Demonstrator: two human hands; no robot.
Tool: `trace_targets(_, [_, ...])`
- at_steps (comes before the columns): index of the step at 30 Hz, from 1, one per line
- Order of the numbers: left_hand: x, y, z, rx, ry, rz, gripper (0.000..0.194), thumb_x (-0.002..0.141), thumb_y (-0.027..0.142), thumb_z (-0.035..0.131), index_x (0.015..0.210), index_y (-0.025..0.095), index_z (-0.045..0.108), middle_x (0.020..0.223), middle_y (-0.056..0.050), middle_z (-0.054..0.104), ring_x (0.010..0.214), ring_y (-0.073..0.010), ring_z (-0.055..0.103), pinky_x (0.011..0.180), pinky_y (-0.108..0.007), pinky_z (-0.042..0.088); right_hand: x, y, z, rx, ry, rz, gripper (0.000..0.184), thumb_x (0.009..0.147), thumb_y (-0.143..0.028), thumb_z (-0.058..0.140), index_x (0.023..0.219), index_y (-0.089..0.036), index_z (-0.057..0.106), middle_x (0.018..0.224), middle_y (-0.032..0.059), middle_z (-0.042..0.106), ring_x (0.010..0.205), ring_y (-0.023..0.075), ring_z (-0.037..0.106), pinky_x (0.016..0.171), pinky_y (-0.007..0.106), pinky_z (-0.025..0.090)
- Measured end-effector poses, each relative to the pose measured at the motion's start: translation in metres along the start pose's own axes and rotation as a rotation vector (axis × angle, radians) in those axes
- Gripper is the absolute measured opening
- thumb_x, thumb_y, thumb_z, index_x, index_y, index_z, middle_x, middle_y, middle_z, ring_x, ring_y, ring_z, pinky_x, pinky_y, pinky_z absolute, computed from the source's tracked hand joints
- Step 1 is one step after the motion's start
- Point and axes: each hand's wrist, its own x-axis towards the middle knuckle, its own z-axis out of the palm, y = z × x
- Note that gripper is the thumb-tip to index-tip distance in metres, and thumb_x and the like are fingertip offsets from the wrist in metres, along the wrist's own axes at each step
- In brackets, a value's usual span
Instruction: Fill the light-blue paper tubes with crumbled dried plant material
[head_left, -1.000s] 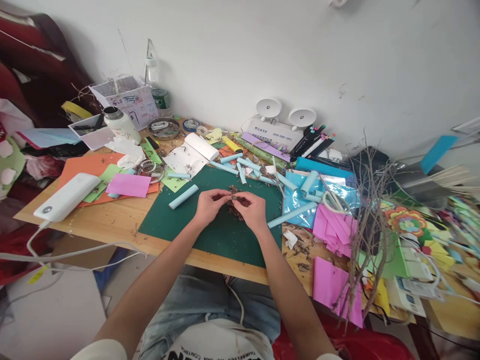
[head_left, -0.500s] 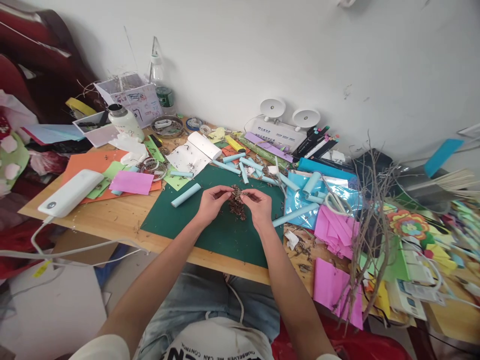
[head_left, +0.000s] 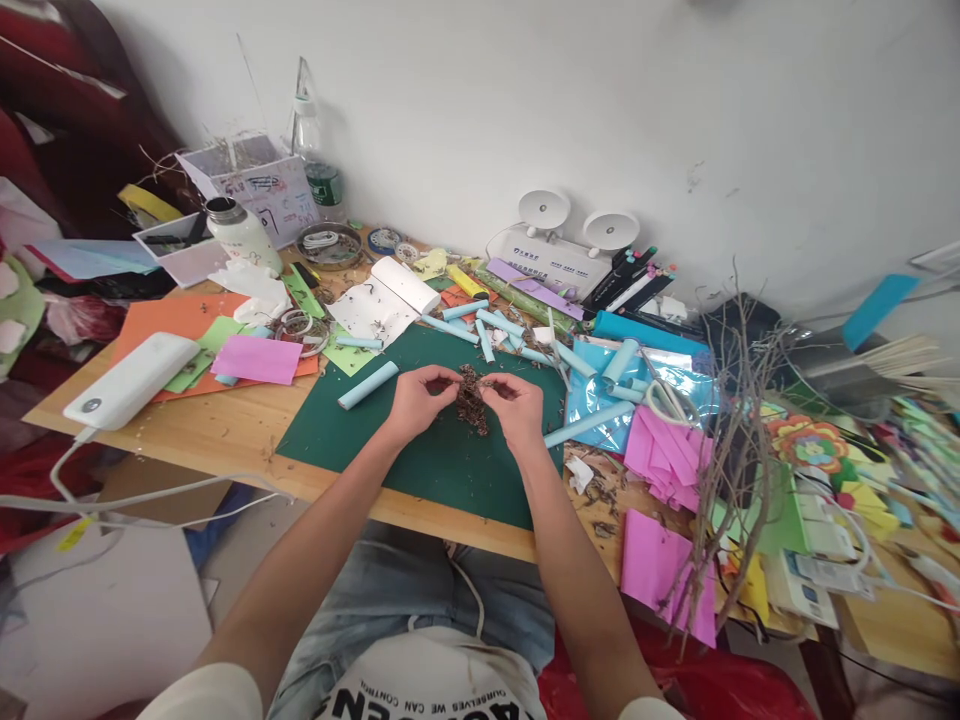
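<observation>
Head view showed, nearest, the table's front edge, then a green mat just inside it. A heap of brown crumbs lay on the mat's right half, long axis running away from the person, between left hand and right hand, the right seeming nearer. Fingertips curled toward its far half; whether they pinched any could not be told. Beyond, blue tubes lay toward the table's back edge.

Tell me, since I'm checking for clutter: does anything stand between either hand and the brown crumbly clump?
Nothing visible: the left hand and right hand closely flank the brown clump; blue tubes lie farther out.
</observation>
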Motion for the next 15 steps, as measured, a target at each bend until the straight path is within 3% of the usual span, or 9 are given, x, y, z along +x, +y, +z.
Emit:
trace_targets(4, [0.004, -0.001, -0.008, 0.119, 0.016, 0.101, 0.018, 0.081, 0.031, 0.065, 0.088, 0.019, 0.075, 0.091, -0.009, 0.072, 0.082, -0.0212, 0.066, 0.075, -0.034, 0.054, 0.005, 0.001, -0.010, -0.121, 0.025, -0.060, 0.021, 0.073, -0.032, 0.067, 0.088, -0.019, 0.075, 0.086, 0.0053, 0.074, 0.078, 0.0205, 0.069, 0.074, 0.033, 0.056])
trace_targets(8, [0.002, -0.001, -0.008, 0.354, -0.117, 0.230, 0.020, 0.084, 0.025, 0.060, 0.097, 0.023, 0.076, 0.096, -0.008, 0.072, 0.092, -0.0244, 0.064, 0.085, -0.039, 0.051, 0.003, -0.005, -0.012, -0.291, -0.117, -0.161, 0.029, 0.077, -0.028, 0.064, 0.104, -0.024, 0.074, 0.106, 0.0046, 0.072, 0.093, 0.0207, 0.068, 0.083, 0.032, 0.056])
trace_targets(12, [-0.002, 0.007, -0.009, 0.471, -0.185, 0.291, 0.031, 0.085, 0.022, 0.058, 0.113, 0.024, 0.071, 0.106, -0.009, 0.071, 0.102, -0.0270, 0.059, 0.091, -0.043, 0.047, 0.001, -0.012, -0.018, -0.312, -0.204, -0.168, 0.035, 0.083, -0.023, 0.055, 0.115, -0.025, 0.069, 0.107, 0.0034, 0.073, 0.095, 0.0199, 0.069, 0.084, 0.033, 0.056])
trace_targets(15, [-0.007, 0.017, -0.018, 0.531, -0.170, 0.287, 0.039, 0.086, 0.022, 0.056, 0.125, 0.023, 0.064, 0.114, -0.010, 0.066, 0.106, -0.0282, 0.056, 0.097, -0.045, 0.044, 0.000, -0.018, -0.030, -0.378, -0.181, -0.163, 0.029, 0.084, -0.025, 0.054, 0.106, -0.023, 0.072, 0.103, 0.0043, 0.074, 0.092, 0.0206, 0.069, 0.081, 0.033, 0.055])
